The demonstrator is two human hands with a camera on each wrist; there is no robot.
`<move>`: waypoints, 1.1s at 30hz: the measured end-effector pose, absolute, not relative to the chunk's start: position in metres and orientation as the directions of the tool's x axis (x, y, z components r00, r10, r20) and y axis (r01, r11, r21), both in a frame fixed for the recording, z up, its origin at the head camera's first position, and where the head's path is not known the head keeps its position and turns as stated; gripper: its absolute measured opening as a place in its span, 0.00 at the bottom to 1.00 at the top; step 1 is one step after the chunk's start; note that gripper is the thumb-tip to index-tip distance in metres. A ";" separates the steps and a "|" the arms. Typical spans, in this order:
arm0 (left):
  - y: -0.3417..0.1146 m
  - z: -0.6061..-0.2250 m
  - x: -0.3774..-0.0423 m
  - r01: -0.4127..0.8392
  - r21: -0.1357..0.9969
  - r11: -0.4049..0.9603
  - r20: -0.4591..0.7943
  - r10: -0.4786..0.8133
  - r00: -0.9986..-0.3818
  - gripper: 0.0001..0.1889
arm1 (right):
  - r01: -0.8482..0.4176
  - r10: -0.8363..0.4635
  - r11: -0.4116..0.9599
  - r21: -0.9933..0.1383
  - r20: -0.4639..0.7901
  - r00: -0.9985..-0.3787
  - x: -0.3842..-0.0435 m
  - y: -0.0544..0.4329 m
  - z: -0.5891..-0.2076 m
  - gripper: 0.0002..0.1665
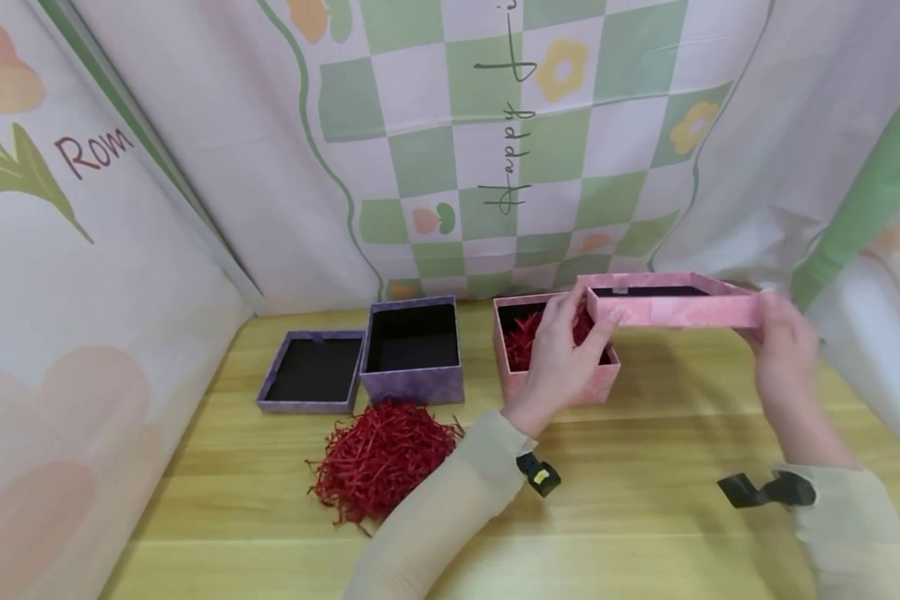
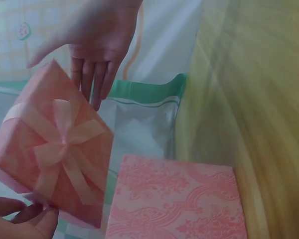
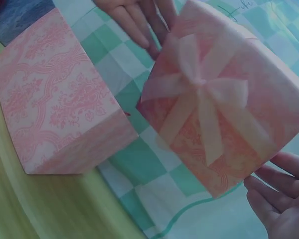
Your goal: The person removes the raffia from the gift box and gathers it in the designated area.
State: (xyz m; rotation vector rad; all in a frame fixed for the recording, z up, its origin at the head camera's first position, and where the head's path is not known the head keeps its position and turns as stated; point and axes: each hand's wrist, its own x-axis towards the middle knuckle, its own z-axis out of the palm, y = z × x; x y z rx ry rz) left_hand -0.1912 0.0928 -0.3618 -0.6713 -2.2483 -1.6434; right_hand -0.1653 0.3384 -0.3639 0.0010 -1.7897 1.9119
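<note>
My left hand (image 1: 558,362) grips the left end of a pink box lid (image 1: 675,312), thumb on its near side. At the lid's other end my right hand (image 1: 787,358) holds it, fingers along the edge. The lid is raised above the table, its dark inside partly showing in the head view. Both wrist views show its outer face with a pale ribbon bow (image 3: 202,84). Left of the lid, partly behind my left hand, stands the open pink box (image 1: 510,379) on the table. Red shredded paper (image 1: 522,342) fills part of it.
A purple box (image 1: 412,386) stands open left of the pink one, its dark inside visible. Beside it lies a purple lid (image 1: 307,407), inside up. In front of them a loose heap of red shredded paper (image 1: 382,462) rests on the wooden table (image 1: 255,500). Printed curtains (image 1: 420,167) enclose the back and sides.
</note>
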 end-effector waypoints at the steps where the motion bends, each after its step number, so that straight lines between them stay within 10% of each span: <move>1: 0.094 -0.363 -0.191 0.528 0.808 0.260 0.486 0.211 -0.848 0.32 | -0.319 0.378 0.072 -0.945 0.322 -0.868 -0.164 0.341 -0.364 0.13; 6: 0.102 -0.372 -0.185 0.578 0.773 0.261 0.515 0.273 -0.813 0.28 | -0.137 0.401 0.354 -0.925 0.283 -0.872 -0.156 0.352 -0.369 0.15; 21: 0.123 -0.397 -0.169 0.562 0.826 0.045 0.493 0.428 -0.757 0.30 | -0.067 0.177 0.474 -0.878 0.170 -0.970 -0.126 0.397 -0.383 0.47; 33: 0.136 -0.426 -0.161 0.503 0.861 0.073 0.344 0.644 -0.683 0.40 | -0.014 0.105 0.604 -0.797 0.097 -0.990 -0.113 0.435 -0.415 0.48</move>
